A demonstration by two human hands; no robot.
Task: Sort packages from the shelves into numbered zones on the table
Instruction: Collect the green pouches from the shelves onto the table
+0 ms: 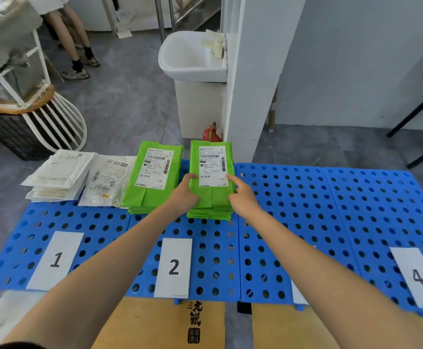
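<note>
- the left hand (184, 195) grips the left edge of the right green stack (211, 177), thumb on top.
- the right hand (243, 197) clasps the right edge, forefinger straight on the label. the hands probably square the pile.
- this stack lies at the far edge of the blue table (306, 197), beyond card 2 (174, 267), just beside the left green stack (152, 177).
- white packets (59, 175) lie beyond card 1 (55, 259), so like seems grouped with like.
- the table is blue plastic full of round holes. card 4 (418, 275) lies at the right.
- behind it are a grey floor (129, 109) and a white sink (180, 71).
</note>
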